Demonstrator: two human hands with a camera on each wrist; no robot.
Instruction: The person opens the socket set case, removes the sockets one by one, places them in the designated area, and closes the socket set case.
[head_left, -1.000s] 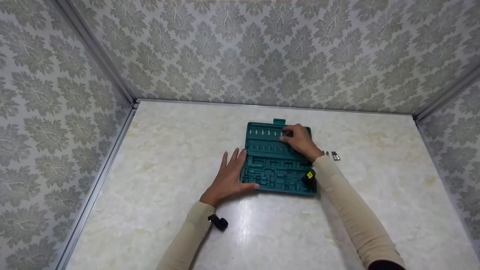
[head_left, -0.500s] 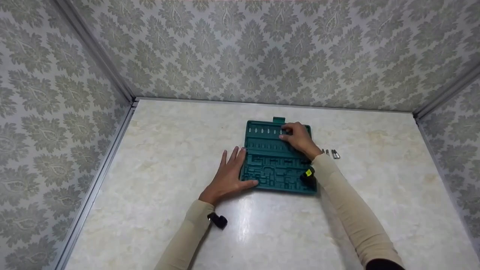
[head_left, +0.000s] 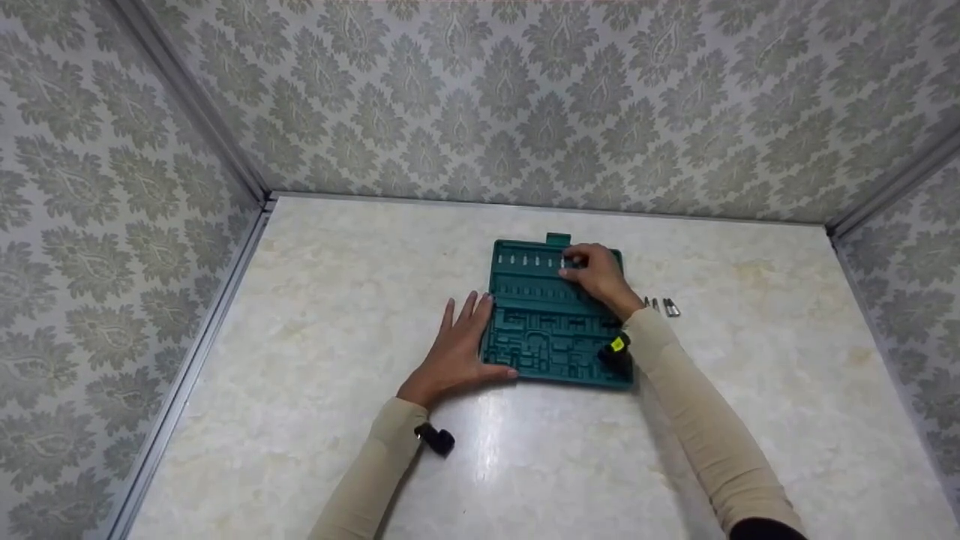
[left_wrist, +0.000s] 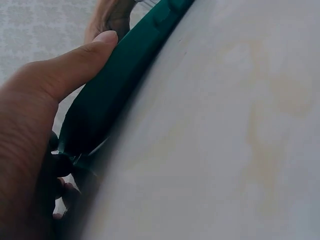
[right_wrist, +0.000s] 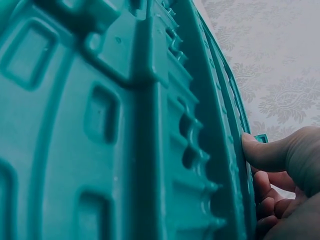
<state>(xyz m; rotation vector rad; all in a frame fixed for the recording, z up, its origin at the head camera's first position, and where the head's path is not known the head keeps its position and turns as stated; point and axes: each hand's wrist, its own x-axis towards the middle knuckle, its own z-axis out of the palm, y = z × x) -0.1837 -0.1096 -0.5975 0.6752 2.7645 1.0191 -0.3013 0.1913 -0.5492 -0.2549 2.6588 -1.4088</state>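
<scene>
A green plastic tool case [head_left: 556, 306] lies spread open on the table, its moulded slots facing up. Several small silver screwdriver bits [head_left: 525, 260] stand in a row in its far half. My right hand [head_left: 598, 275] reaches over the far right part, thumb and forefinger pinching a silver bit [head_left: 562, 264] at the end of that row; the other fingers are curled, and the right wrist view hides the bit behind the case's ridges. My left hand [head_left: 455, 356] rests along the case's left side with straight fingers, its thumb [left_wrist: 82, 67] against the near edge.
Several loose silver bits [head_left: 671, 307] lie on the table right of the case, partly behind the right wrist. The pale marbled table [head_left: 337, 300] ends at patterned walls at the back and sides. A latch tab [head_left: 558, 239] sticks out from the case's far edge.
Both hands hold nearly the same places. The right fingers shift only slightly at the end of the bit row, and the left thumb moves a little along the near edge.
</scene>
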